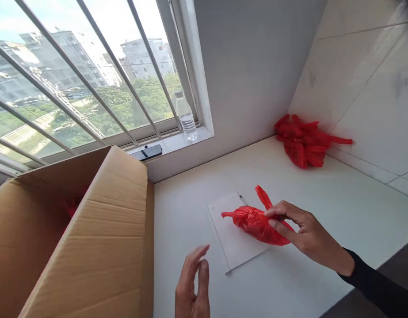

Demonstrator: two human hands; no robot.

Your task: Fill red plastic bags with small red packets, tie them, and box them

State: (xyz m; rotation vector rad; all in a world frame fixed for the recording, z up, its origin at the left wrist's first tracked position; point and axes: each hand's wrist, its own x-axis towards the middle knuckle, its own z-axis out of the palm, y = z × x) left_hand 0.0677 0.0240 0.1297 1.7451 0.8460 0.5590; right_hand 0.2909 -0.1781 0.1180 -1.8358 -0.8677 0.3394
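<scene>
Your right hand point(305, 232) pinches a red bag point(252, 224) over a white sheet point(234, 249), marks too tiny to read. Left hand point(194, 285): released.

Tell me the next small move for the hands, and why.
Probably bring the left hand to the narrow end of the red plastic bag, to steady it: the left hand is open and empty, while only the right hand pinches the bag, above the white sheet.

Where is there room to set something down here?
The counter is bare beyond the left hand, between the cardboard box and flat white item, and between the held red bag and the corner's red heap. Crowded: around the bag, item and right hand.
</scene>
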